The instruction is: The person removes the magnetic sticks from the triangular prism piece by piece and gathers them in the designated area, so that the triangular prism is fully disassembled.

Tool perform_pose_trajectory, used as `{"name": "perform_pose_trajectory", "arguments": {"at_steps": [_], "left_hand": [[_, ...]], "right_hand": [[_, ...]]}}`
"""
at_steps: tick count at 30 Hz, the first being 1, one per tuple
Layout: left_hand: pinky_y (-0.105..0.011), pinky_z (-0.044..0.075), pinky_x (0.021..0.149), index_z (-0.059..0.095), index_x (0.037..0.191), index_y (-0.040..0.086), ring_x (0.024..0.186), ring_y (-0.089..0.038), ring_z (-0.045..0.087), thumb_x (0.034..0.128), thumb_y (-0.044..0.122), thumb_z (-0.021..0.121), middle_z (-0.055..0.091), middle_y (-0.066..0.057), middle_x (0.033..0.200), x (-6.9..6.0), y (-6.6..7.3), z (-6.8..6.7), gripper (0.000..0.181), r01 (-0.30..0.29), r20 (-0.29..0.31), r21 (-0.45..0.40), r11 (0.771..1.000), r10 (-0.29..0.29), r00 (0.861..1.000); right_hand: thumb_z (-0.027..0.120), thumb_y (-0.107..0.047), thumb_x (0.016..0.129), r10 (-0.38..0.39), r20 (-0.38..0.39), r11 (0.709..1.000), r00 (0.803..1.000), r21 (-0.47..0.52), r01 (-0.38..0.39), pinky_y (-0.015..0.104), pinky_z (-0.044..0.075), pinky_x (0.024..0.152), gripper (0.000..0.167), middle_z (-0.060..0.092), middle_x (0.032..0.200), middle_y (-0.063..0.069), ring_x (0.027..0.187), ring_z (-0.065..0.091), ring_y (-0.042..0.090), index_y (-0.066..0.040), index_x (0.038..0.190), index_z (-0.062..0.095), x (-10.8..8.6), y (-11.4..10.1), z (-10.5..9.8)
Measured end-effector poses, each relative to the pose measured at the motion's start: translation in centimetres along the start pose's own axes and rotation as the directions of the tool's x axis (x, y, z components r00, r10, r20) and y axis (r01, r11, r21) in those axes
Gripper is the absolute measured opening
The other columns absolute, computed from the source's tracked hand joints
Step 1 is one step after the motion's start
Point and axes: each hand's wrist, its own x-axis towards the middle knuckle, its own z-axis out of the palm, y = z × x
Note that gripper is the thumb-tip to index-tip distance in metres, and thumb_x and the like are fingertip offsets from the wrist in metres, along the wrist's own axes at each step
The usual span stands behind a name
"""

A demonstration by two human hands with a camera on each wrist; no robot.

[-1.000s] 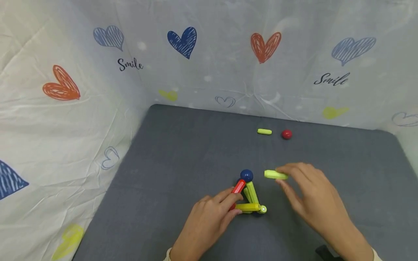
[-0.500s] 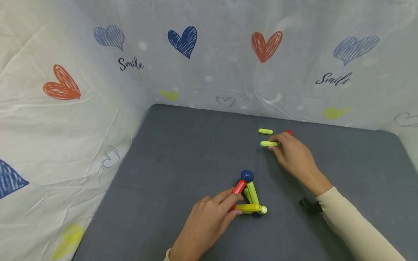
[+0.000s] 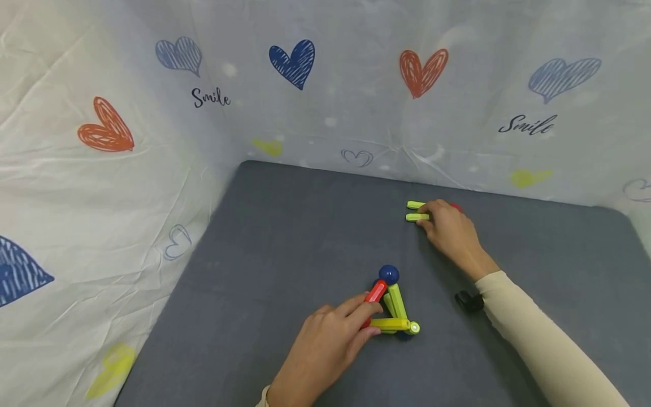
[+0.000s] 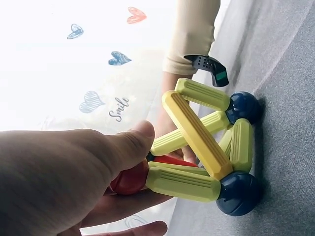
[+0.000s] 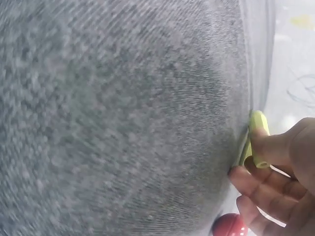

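My left hand (image 3: pixel 328 339) grips a frame of magnetic sticks and balls on the grey cloth; in the left wrist view the thumb and fingers pinch its red ball (image 4: pixel 129 180). Light green sticks (image 4: pixel 183 182), a yellow stick (image 4: pixel 198 133), a red stick (image 3: pixel 377 291) and blue balls (image 4: pixel 239 193) make up the frame, and another blue ball (image 3: pixel 389 275) tops its far corner. Near the table's back edge, my right hand (image 3: pixel 450 232) pinches a light green magnetic stick (image 3: pixel 417 217) at or just above the cloth. A second light green stick (image 3: pixel 415 204) lies right behind it, partly covered by the fingers.
Beyond the right hand sits a loose red ball (image 5: pixel 229 225), mostly hidden in the head view. A white cloth (image 3: pixel 356 90) with printed hearts hangs at the back and left of the grey table (image 3: pixel 285 226). A black strap device (image 3: pixel 469 302) is on the right wrist.
My right hand has carried the light green stick away from the frame to the back, beside the other green stick. The left hand has kept its hold on the frame.
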Motion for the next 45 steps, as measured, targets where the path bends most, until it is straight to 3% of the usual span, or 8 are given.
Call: {"name": "perform_pose_trajectory", "arguments": {"at_steps": [16,33,39,45], "left_hand": [[-0.030,0.056,0.071,0.069,0.130,0.028,0.080,-0.009,0.066,0.0982,0.042,0.075,0.069,0.007,0.136,0.0,0.1,-0.1,0.035,0.010,0.010,-0.014,1.000,-0.010,1.000],[-0.027,0.054,0.071,0.069,0.129,0.028,0.081,-0.005,0.065,0.0987,0.042,0.075,0.069,0.007,0.136,0.2,0.1,-0.1,0.034,0.003,0.012,-0.011,1.000,-0.003,1.000],[-0.030,0.056,0.071,0.068,0.130,0.028,0.081,-0.007,0.066,0.0986,0.042,0.075,0.069,0.007,0.137,0.2,0.2,-0.1,0.035,0.009,0.009,-0.010,1.000,-0.009,1.000],[-0.029,0.055,0.070,0.068,0.130,0.029,0.081,-0.008,0.067,0.0987,0.043,0.074,0.070,0.007,0.136,0.2,0.2,-0.1,0.035,0.007,0.007,0.006,1.000,-0.007,1.000]], "right_hand": [[0.077,-0.017,0.099,0.027,0.020,0.999,0.999,-0.018,-0.027,0.060,0.055,0.069,0.029,0.068,0.117,0.020,0.088,0.070,0.040,-0.002,0.123,0.074,0.5,0.4,0.5],[0.081,-0.019,0.097,0.009,-0.023,1.000,1.000,-0.019,-0.009,0.056,0.053,0.063,0.031,0.068,0.110,0.014,0.081,0.068,0.035,-0.007,0.124,0.073,0.2,0.8,0.4],[0.081,-0.016,0.096,-0.042,-0.110,0.998,0.993,-0.056,0.036,0.051,0.051,0.057,0.028,0.070,0.108,0.012,0.075,0.067,0.031,-0.008,0.122,0.074,-1.7,-1.0,-1.7],[0.075,-0.023,0.101,-0.094,-0.083,0.995,0.992,0.028,0.097,0.041,0.054,0.064,0.018,0.075,0.100,0.000,0.081,0.068,0.018,-0.014,0.117,0.076,-5.8,-4.4,-5.0]]}}
